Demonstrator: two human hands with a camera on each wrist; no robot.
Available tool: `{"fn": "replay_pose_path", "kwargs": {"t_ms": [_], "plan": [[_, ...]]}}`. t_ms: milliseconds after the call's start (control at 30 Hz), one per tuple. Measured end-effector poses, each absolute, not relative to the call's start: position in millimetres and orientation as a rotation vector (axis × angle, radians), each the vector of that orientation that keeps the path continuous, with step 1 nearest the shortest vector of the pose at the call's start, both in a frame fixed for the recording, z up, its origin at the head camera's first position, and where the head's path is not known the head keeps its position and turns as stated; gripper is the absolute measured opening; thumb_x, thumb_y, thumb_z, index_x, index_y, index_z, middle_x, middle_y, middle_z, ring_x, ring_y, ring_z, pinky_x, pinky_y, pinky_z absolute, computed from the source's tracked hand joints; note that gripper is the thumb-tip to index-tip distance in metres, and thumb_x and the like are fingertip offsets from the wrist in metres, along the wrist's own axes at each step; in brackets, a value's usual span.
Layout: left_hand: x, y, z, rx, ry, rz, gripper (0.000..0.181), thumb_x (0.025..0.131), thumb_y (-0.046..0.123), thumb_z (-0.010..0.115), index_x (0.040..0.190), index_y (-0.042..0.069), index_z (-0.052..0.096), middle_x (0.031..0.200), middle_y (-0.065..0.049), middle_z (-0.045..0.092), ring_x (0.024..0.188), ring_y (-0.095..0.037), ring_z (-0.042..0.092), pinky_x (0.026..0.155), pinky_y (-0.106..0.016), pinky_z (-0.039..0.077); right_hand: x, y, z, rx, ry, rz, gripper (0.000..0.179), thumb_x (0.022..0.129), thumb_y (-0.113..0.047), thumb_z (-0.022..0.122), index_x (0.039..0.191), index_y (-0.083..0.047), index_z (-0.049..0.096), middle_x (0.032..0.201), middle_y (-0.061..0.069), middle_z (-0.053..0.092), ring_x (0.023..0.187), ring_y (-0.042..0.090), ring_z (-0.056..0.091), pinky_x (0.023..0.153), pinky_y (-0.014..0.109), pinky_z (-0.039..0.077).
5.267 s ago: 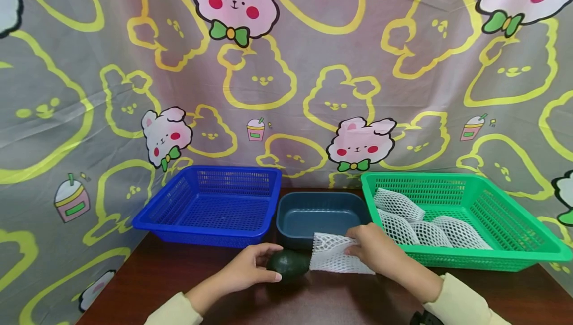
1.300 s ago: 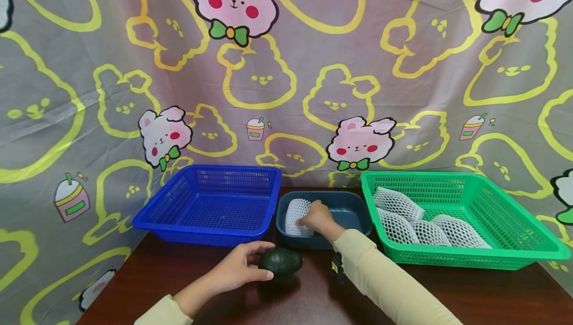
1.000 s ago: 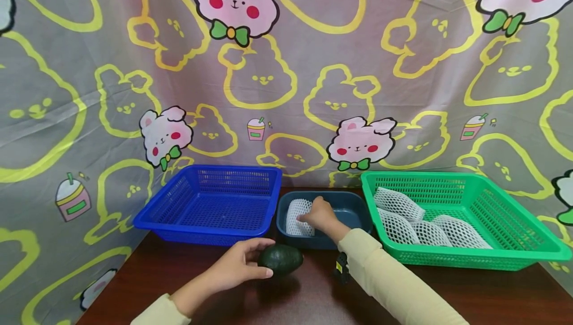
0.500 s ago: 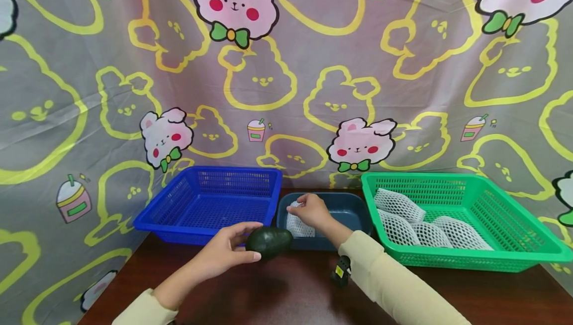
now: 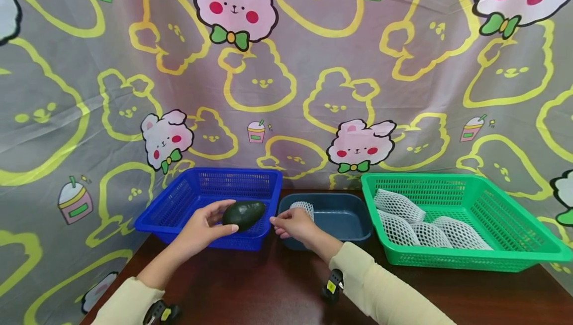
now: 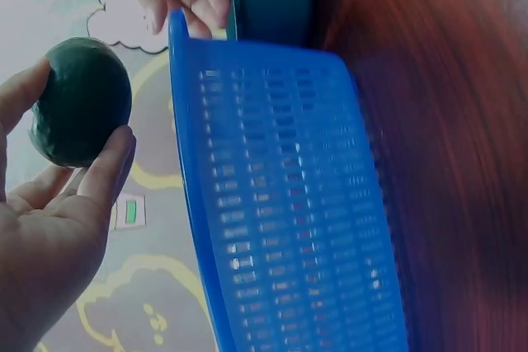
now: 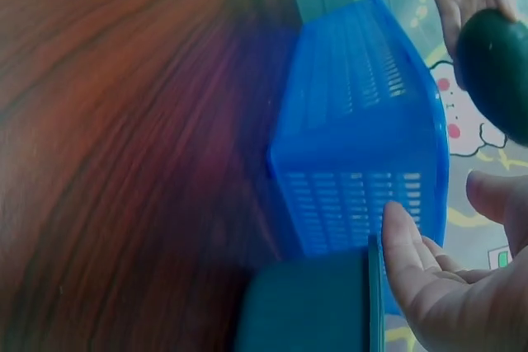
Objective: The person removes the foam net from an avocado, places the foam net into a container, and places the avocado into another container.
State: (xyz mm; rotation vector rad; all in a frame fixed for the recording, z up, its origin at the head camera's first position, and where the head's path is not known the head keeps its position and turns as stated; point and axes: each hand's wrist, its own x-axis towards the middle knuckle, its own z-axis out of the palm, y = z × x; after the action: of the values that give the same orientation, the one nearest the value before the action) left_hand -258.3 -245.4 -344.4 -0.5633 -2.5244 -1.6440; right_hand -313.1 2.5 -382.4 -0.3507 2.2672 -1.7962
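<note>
My left hand (image 5: 203,223) grips a dark green avocado (image 5: 243,215) between thumb and fingers. It hangs over the front right part of the blue basket (image 5: 210,239); the left wrist view shows the avocado (image 6: 82,100) beyond the basket's rim. My right hand (image 5: 295,226) hovers at the left end of the dark teal tub (image 5: 344,223), close to the blue basket's right side. Its fingers are loosely bent and hold nothing, as the right wrist view of that hand (image 7: 445,286) confirms. A white foam net sleeve (image 5: 303,207) lies in the tub, mostly hidden behind the right hand.
On the right stands a green basket (image 5: 447,256) with several white foam net sleeves (image 5: 396,203) toward its left side. The three containers sit side by side on a dark wooden table (image 5: 268,285). A patterned cloth (image 5: 286,91) hangs close behind them.
My right hand has put the net sleeve from the table into the tub, let go and drawn left toward the blue basket. My left hand has lifted the avocado leftward over that basket.
</note>
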Motion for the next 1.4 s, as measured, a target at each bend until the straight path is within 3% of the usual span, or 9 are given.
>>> {"fn": "replay_pose_path", "kwargs": {"t_ms": [367,667,833,967,1400], "plan": [[-278,-271,-344,-0.411,-2.566,-1.477,0.064,0.086,0.021,0.076,0.138,-0.002,0.047,0.136,-0.025,0.051,0.122,-0.041,0.052,0.085,-0.041,0.054,-306,-13,-383,-0.305,2.105,-1.904,0.022,0.093,-0.012,0.066,0.095,0.01,0.064,0.07,0.009,0.064,0.063,0.014,0.063,0.068,0.036,0.058],[-303,-301,-355,-0.216,-2.659,-1.291,0.072,0.087,0.033,0.074,0.141,-0.004,0.043,0.137,-0.027,0.048,0.117,-0.043,0.054,0.086,-0.047,0.052,-303,-22,-388,-0.213,2.035,-2.027,0.014,0.094,-0.005,0.062,0.092,0.008,0.061,0.072,0.009,0.065,0.06,0.013,0.062,0.062,0.031,0.057],[-312,-317,-360,-0.077,-2.722,-1.237,0.078,0.088,0.036,0.073,0.144,-0.006,0.038,0.14,-0.03,0.043,0.122,-0.046,0.047,0.091,-0.053,0.047,-303,-23,-388,-0.195,1.987,-2.068,0.009,0.093,-0.001,0.061,0.089,0.007,0.059,0.071,0.009,0.064,0.059,0.013,0.062,0.062,0.03,0.057],[-317,-330,-359,-0.014,-2.756,-1.169,0.078,0.089,0.033,0.072,0.143,-0.009,0.036,0.141,-0.033,0.04,0.124,-0.049,0.042,0.094,-0.057,0.043,-303,-24,-386,-0.164,1.98,-2.061,0.009,0.093,-0.001,0.061,0.089,0.007,0.059,0.072,0.01,0.064,0.06,0.014,0.062,0.064,0.032,0.058],[-329,-361,-361,0.061,-2.885,-0.798,0.071,0.083,0.023,0.075,0.129,-0.02,0.043,0.126,-0.042,0.046,0.111,-0.053,0.049,0.088,-0.059,0.043,-301,-27,-384,-0.137,2.021,-2.031,0.012,0.093,0.001,0.062,0.081,0.003,0.058,0.069,0.009,0.062,0.056,0.013,0.059,0.061,0.03,0.057]]}}
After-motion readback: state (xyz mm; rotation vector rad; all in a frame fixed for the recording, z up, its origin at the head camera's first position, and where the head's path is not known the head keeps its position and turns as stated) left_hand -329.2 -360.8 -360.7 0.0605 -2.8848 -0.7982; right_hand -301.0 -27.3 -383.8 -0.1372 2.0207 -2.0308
